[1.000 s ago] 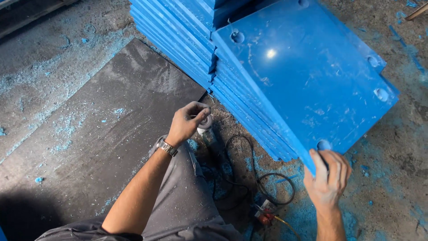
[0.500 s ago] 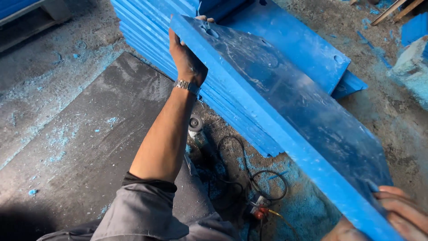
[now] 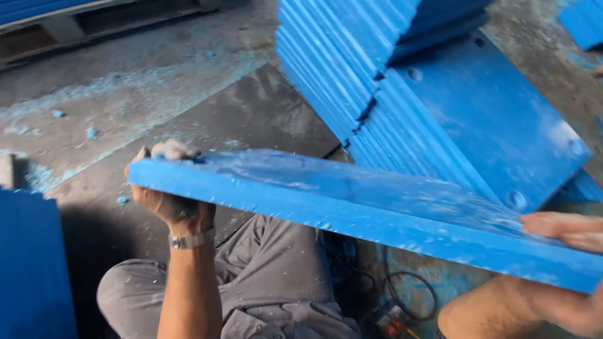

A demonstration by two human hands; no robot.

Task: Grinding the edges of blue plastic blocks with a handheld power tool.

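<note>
Your left hand [image 3: 168, 204] grips one end of the blue plastic panel [image 3: 352, 207], your right hand [image 3: 562, 231] clasps the other, holding it level above your lap, beside the stack of blue panels [image 3: 389, 81].

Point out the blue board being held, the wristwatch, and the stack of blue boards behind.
Blue board [image 3: 352, 207]: head view, middle of its near long edge.
Wristwatch [image 3: 191, 240]: head view, metal band on the left wrist.
Stack of blue boards [image 3: 339, 50]: head view, layered edges on the stack's left side.
</note>
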